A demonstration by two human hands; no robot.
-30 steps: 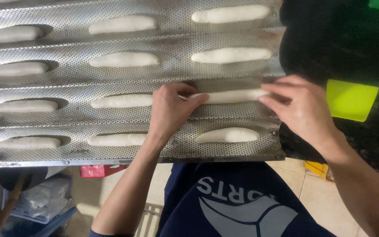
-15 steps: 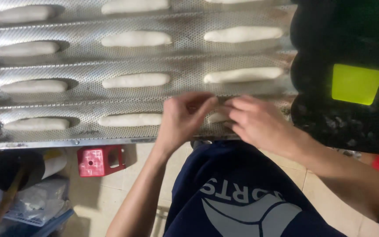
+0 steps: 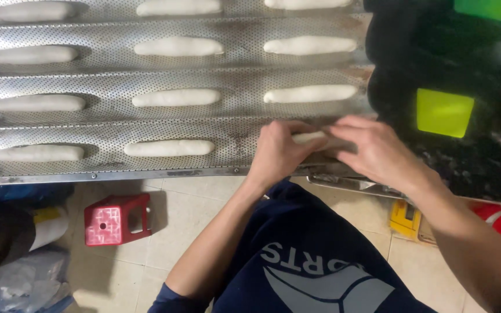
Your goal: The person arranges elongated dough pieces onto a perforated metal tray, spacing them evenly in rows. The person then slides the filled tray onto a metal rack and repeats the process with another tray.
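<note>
Both hands, left hand [image 3: 279,152] and right hand [image 3: 372,148], cup a dough piece [image 3: 310,137] in the perforated tray [image 3: 233,124]'s nearest groove. Light, even pressure should keep it straight like its neighbours.

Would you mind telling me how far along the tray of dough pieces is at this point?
Nearly full. Eleven shaped dough pieces already lie in the channels of the perforated tray, like the one in the near row. In hand: the left hand and right hand are setting the last dough piece into the near row's right end. After that, no open slot shows in view.
</note>
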